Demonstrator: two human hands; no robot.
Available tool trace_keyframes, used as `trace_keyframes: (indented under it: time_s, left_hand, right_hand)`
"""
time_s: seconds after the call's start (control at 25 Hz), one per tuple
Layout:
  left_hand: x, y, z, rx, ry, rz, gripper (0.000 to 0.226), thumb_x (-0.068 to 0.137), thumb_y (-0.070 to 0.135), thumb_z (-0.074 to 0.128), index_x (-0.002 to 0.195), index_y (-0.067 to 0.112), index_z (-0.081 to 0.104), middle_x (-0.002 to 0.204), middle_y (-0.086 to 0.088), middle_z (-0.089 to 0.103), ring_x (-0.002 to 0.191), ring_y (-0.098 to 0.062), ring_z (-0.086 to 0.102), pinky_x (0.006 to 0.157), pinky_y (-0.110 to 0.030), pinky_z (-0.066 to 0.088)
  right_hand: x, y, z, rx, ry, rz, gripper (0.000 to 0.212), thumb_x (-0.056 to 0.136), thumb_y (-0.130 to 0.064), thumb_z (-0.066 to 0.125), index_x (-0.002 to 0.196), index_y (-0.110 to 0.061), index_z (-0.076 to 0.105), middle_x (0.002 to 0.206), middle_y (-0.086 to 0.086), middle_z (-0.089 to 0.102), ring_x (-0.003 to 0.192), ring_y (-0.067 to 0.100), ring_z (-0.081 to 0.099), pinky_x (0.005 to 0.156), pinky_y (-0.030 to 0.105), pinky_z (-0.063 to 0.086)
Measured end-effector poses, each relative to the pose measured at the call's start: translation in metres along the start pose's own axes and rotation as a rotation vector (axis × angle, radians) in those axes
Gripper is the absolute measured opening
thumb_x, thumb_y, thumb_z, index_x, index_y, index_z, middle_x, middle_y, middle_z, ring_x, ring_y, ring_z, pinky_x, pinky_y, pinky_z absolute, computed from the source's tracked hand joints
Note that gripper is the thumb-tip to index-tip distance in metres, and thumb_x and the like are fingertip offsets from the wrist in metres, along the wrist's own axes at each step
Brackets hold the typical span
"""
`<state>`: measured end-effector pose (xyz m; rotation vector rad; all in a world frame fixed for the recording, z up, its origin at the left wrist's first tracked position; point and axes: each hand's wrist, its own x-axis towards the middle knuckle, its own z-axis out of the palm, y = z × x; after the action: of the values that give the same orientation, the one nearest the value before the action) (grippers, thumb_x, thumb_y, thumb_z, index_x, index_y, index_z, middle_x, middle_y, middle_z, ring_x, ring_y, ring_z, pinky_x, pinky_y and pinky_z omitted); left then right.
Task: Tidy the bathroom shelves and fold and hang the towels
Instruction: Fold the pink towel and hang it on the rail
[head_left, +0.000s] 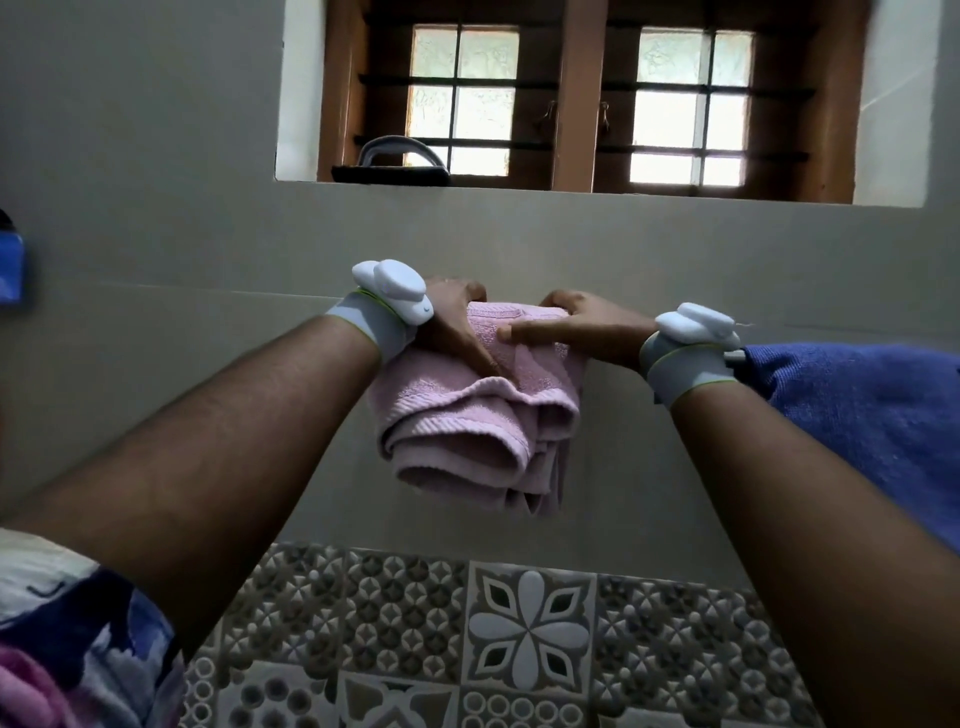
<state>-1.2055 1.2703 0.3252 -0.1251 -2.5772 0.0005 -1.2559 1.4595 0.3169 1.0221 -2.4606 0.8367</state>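
A folded pink towel (467, 426) hangs in front of the grey wall, its top at hand height. My left hand (454, 322) grips the towel's top left, thumb down the front and fingers curled over the top. At the top right my right hand (576, 325) holds it the same way, thumb lying across the front and fingers hooked behind. A blue towel (862, 415) hangs to the right, draped over a rail whose short metal end (735, 356) shows beside my right wrist. The rail under the pink towel is hidden.
A wooden window (576, 98) sits in a recess above, with a dark brush with a grey handle (392, 163) on its sill. Patterned tiles (519, 639) cover the wall below. A blue object (10, 265) sticks out at the left edge.
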Motion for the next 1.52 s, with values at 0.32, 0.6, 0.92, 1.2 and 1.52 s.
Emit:
trace_keyframes:
  time_s: [0.32,0.6,0.92,1.2,1.52]
  left_hand:
    - [-0.011,0.008,-0.007,-0.017,-0.044,-0.037,0.1,0.028,0.089,0.059,0.105,0.026,0.053,0.099,0.0,0.064,0.091,-0.025,0.06,0.086,-0.039,0.052]
    - [-0.016,0.054,-0.015,0.042,0.04,0.207,0.086,0.054,0.082,0.028,0.117,0.029,0.051,0.117,-0.004,0.056,0.109,-0.03,0.053,0.097,-0.039,0.042]
    - [0.0,0.168,0.017,0.219,0.268,0.41,0.057,0.071,0.059,0.057,0.116,0.025,0.05,0.114,-0.001,0.059,0.102,-0.03,0.055,0.078,-0.035,0.042]
    - [0.013,0.187,0.043,0.218,0.289,0.371,0.054,0.07,0.051,0.063,0.112,0.023,0.046,0.112,-0.002,0.052,0.107,-0.028,0.049,0.077,-0.038,0.036]
    - [0.02,0.182,0.04,0.153,0.328,0.328,0.043,0.077,0.048,0.055,0.11,0.022,0.047,0.115,-0.004,0.052,0.11,-0.03,0.048,0.08,-0.038,0.035]
  right_hand:
    - [-0.017,-0.011,-0.005,-0.032,-0.065,0.143,0.065,0.066,-0.076,0.062,0.092,-0.017,0.063,0.082,0.009,0.069,0.063,0.031,0.067,0.056,0.035,0.053]
    - [-0.071,0.048,-0.02,-0.58,0.848,-0.003,0.038,0.078,-0.057,0.044,0.103,-0.03,0.053,0.101,-0.006,0.06,0.101,0.021,0.055,0.097,0.048,0.03]
    - [-0.12,0.136,-0.047,-0.952,0.59,0.315,0.058,0.069,-0.035,0.066,0.123,-0.025,0.046,0.124,0.003,0.047,0.12,0.026,0.041,0.106,0.06,0.024]
    - [-0.135,0.152,-0.065,-0.737,0.647,0.255,0.061,0.077,-0.062,0.057,0.129,-0.034,0.04,0.136,-0.003,0.036,0.132,0.019,0.032,0.112,0.057,0.01]
    - [-0.154,0.164,-0.082,0.235,1.025,0.543,0.053,0.087,-0.049,0.058,0.134,-0.026,0.046,0.137,0.013,0.024,0.128,0.025,0.039,0.112,0.024,0.024]
